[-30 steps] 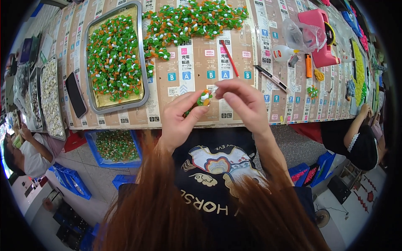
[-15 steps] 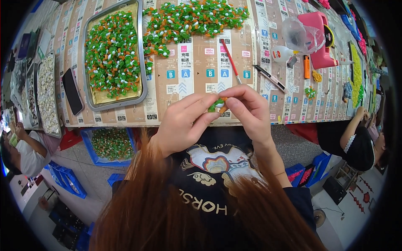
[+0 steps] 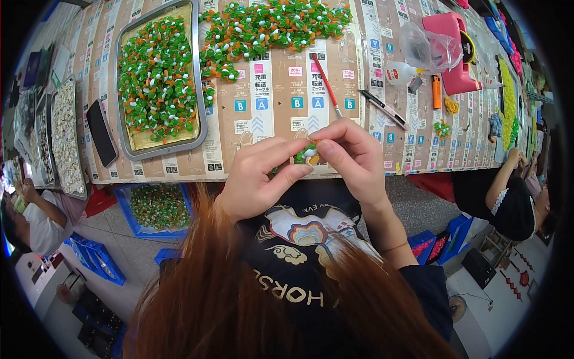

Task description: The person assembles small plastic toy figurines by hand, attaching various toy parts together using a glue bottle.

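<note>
My left hand (image 3: 260, 172) and my right hand (image 3: 351, 157) meet at the table's near edge. Between their fingertips is a small green, white and orange plastic piece (image 3: 309, 154), partly covered by the fingers. My right thumb and forefinger pinch it on one side, while the left fingers close on the other. A bit of green also shows beneath my left fingers. Beyond lies a heap of similar pieces (image 3: 275, 27). More of them fill a metal tray (image 3: 202, 90) at the left. A red-handled brush (image 3: 327, 84) lies just past my hands.
Right of the brush are a pen (image 3: 384, 109), an orange lighter (image 3: 436, 91), a white bottle (image 3: 399, 73) and a pink jug (image 3: 445, 27). A phone (image 3: 102, 133) lies left of the tray. Below the table stands a blue bin (image 3: 127, 216). People sit at both sides.
The small piece has turned slightly between my fingertips, and less of its orange part shows. Both hands stay in nearly the same place; the whole view has shifted a little.
</note>
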{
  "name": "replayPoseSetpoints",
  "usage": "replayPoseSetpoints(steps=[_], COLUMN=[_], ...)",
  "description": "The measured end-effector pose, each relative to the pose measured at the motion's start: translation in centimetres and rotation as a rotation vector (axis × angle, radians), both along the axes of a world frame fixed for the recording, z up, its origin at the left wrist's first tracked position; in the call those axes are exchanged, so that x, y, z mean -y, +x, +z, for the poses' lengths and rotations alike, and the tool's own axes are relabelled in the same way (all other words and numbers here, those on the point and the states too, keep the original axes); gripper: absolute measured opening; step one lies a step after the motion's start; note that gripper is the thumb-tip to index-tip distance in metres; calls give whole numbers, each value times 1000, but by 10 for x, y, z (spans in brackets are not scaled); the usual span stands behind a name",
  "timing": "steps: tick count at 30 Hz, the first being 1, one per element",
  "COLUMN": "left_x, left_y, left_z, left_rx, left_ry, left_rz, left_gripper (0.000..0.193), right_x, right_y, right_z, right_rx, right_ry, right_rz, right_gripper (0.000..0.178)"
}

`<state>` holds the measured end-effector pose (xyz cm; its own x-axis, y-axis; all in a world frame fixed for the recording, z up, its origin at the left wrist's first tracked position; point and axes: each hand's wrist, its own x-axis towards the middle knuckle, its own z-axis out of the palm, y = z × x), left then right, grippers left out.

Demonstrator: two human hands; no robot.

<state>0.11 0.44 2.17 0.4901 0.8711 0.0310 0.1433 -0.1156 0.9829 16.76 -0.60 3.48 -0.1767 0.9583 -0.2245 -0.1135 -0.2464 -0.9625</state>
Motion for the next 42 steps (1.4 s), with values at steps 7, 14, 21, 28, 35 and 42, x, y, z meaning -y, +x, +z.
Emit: replayPoseSetpoints(steps=[7, 14, 21, 28, 35, 42], left_x=[0, 1, 0, -3, -5, -6], left_y=[-1, -1, -1, 2, 8, 14], left_z=[-3, -5, -7, -10, -16, -23], left_rx=[-1, -8, -20, -69, -51, -29], left_ry=[3, -20, -44, -69, -150, -196], left_rz=[9, 23, 18, 85, 188, 194], left_gripper=[28, 27, 27, 26, 28, 27], right_x=[0, 1, -1, -29, -40, -39], right_y=[-1, -3, -2, 17, 46, 93], right_z=[-5, -11, -11, -29, -73, -82], right_rx=[59, 103, 131, 640, 1255, 1295], right_ry=[56, 102, 131, 228, 337, 330], right_rz=[2, -12, -4, -89, -145, -345], right_gripper=[11, 11, 11, 15, 24, 18])
